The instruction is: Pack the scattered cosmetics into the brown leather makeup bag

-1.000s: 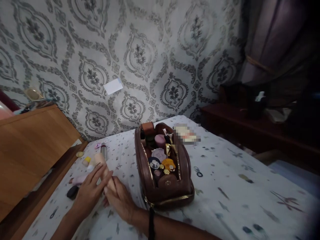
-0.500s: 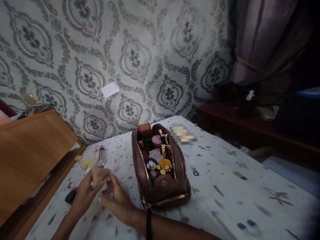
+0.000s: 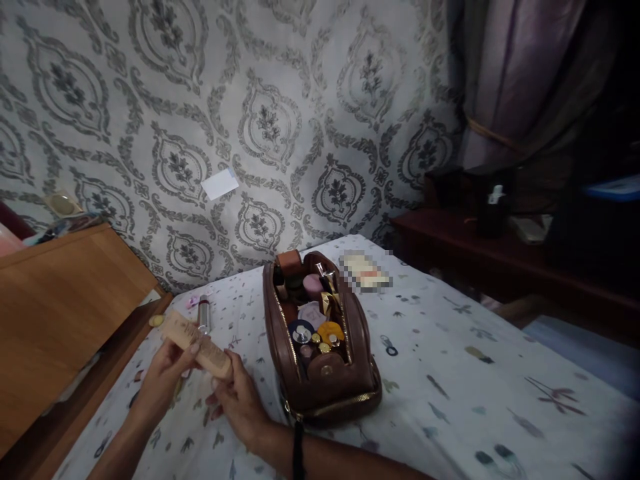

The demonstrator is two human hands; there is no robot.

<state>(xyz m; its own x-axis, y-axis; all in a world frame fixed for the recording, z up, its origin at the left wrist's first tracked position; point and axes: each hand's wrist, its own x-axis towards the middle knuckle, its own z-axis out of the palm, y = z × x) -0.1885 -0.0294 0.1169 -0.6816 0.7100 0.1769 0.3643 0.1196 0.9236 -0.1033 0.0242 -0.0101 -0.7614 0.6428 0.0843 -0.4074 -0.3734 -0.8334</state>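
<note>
A beige cosmetic tube [image 3: 213, 359] with small print lies slantwise between my hands, above the bed sheet. My left hand [image 3: 163, 377] grips it around the middle, thumb on top. At its lower right end, my right hand [image 3: 245, 403] closes its thumb and fingers on the tube. A brown leather makeup bag [image 3: 325, 393] stands unzipped to the right of my hands. Inside it are a pink round item [image 3: 313, 285], a yellow-orange round item [image 3: 331, 331] and several gold-capped pieces.
Beyond my left hand lie a silver tube with a dark red end [image 3: 203, 310] and a small yellowish item [image 3: 157, 321]; other small items are partly hidden by the hand. A wooden board [image 3: 70, 293] borders the left side. A blurred-out rectangle [image 3: 365, 272] lies behind the bag.
The beige tube has turned from nearly end-on to lying lengthwise, its printed side showing. My right hand has come onto its near end. The bag has stayed in place.
</note>
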